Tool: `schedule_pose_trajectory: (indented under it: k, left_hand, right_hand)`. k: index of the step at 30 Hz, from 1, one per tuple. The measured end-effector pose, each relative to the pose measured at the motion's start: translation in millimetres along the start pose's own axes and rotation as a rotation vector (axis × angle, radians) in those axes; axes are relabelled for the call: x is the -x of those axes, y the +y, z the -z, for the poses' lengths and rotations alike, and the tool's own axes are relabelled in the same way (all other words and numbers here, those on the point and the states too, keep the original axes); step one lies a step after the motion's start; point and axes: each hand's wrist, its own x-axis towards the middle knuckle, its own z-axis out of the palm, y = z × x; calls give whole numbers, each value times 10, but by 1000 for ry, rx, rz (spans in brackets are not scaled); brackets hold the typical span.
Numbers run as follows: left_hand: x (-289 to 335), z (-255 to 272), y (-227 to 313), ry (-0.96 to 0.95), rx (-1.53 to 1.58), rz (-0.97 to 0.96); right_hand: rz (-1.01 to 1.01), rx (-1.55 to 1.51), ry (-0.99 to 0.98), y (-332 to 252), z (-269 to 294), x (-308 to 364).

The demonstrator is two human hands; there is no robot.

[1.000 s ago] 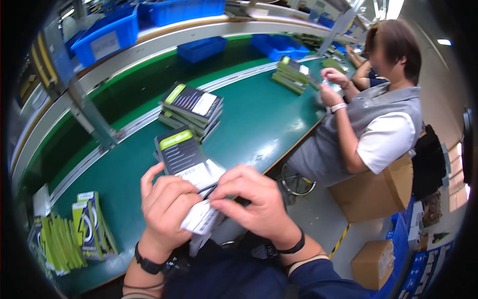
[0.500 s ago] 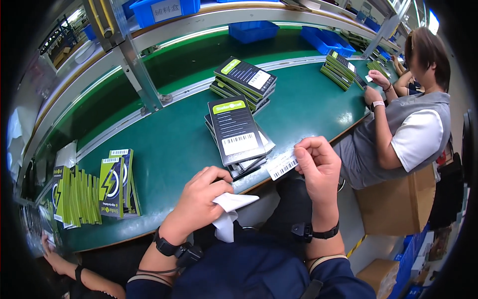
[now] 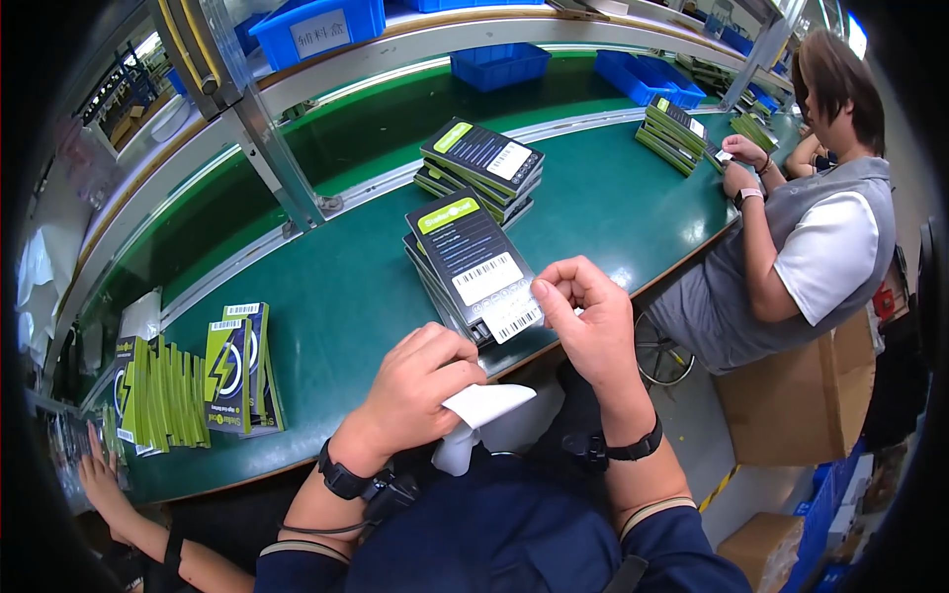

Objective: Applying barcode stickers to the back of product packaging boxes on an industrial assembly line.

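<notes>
A white barcode label point(image 3: 516, 316) is pinched by one edge between the thumb and forefinger of my right hand point(image 3: 596, 314). The label overlaps the lower end of a flat black and lime-green box point(image 3: 465, 242) on top of the nearer stack; whether it touches the box I cannot tell. My left hand point(image 3: 420, 383) is closed on a crumpled white paper sheet point(image 3: 489, 403), beside the stack's near corner at the bench edge. Behind this stack stands another stack of similar boxes point(image 3: 484, 156).
The green bench point(image 3: 326, 366) carries a row of upright boxes point(image 3: 173, 395) and a few leaning boxes point(image 3: 237, 371) at left. To the right sits a co-worker point(image 3: 820, 217) handling a small white piece near another stack point(image 3: 672, 136). Blue bins point(image 3: 501, 67) stand at the back.
My right hand has moved left with the label, bringing it over the near end of the top box. My left hand has shifted slightly right, still holding the paper.
</notes>
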Motion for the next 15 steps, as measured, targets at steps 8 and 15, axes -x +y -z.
schedule_pose_trajectory:
  k: [8, 15]
  left_hand:
    - [-37, 90, 40, 167, -136, -47]
    - [-45, 87, -31, 61, -201, -60]
  right_hand:
    - [-7, 44, 5, -8, -54, 0]
    - [-10, 54, 8, 13, -78, 14]
